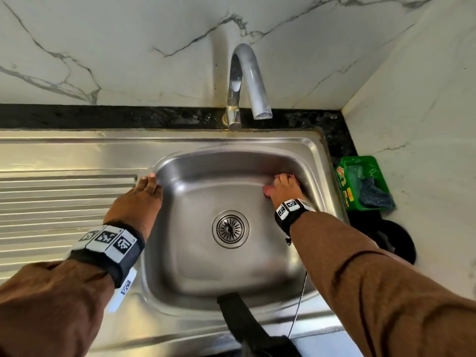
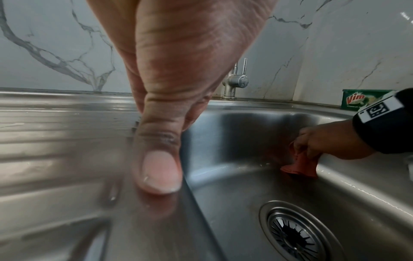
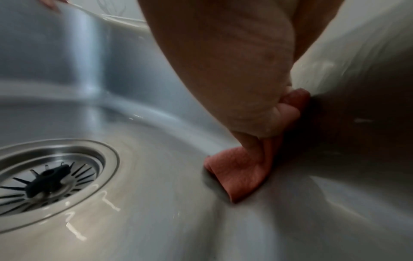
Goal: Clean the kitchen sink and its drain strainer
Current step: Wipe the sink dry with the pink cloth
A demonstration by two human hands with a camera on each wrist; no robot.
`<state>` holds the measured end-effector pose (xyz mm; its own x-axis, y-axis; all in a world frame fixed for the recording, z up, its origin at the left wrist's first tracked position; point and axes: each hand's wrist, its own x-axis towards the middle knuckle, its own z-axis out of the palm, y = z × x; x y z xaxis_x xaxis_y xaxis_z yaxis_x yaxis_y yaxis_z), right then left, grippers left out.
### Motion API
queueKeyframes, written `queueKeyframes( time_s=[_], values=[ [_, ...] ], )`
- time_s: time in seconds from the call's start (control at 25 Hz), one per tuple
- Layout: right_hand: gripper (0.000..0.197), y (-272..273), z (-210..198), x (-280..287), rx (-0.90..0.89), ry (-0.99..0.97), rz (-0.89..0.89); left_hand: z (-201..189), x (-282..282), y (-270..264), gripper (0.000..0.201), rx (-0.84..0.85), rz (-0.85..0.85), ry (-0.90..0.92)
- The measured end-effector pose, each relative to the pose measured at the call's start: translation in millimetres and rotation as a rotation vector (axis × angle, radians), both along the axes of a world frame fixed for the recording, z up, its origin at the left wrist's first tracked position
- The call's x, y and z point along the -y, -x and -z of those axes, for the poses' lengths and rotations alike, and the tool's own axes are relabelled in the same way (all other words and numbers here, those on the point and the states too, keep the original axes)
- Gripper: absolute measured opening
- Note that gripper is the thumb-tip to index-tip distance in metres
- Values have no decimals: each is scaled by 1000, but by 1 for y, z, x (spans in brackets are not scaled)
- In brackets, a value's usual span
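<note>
The steel sink (image 1: 195, 269) has a round slotted drain strainer (image 1: 230, 228) in the middle of its floor, also visible in the wrist views as the strainer (image 2: 295, 233) (image 3: 44, 176). My right hand (image 1: 282, 188) grips a folded pink cloth (image 3: 236, 174) and presses it against the basin's right wall near the far corner; the cloth (image 2: 299, 166) (image 1: 268, 190) peeks out under the fingers. My left hand (image 1: 144, 191) rests flat on the sink's left rim with straight fingers, its thumb (image 2: 158, 169) on the steel edge.
A curved tap (image 1: 242, 83) stands behind the basin. A ribbed drainboard (image 1: 51, 202) lies to the left. A green soap tub (image 1: 363, 182) with a dark scrubber sits on the black counter at right, above a round black object (image 1: 396, 240). Marble walls close the corner.
</note>
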<state>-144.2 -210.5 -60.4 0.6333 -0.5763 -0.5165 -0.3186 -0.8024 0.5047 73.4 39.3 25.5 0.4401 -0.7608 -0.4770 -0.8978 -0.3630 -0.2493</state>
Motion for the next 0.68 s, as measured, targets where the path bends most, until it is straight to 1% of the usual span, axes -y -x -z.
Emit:
queueKeyframes(
  time_s=[0.12,0.24,0.36,0.44,0.48,0.56,0.6,0.68],
  values=[
    [40,7,-16,-6,-35,10,49,0,-2,1,74,1,-13,3],
    [37,11,-43,-14,-85,-11,126,0,-4,0,80,-8,-38,29],
    [34,22,-81,-26,-43,-125,116,1,-5,1,73,0,-45,58],
    [33,19,-103,-23,-27,-162,117,2,-5,2,69,20,-33,74],
    [30,13,-109,-17,34,-164,138,1,-5,3,67,28,-25,77],
    [14,0,-116,-6,131,-151,189,1,-5,3,64,37,-16,72],
    [13,-5,-114,0,148,-150,175,1,-5,3,63,43,-17,71],
    [27,-2,-111,6,137,-128,152,1,-4,4,62,51,-9,65]
  ],
)
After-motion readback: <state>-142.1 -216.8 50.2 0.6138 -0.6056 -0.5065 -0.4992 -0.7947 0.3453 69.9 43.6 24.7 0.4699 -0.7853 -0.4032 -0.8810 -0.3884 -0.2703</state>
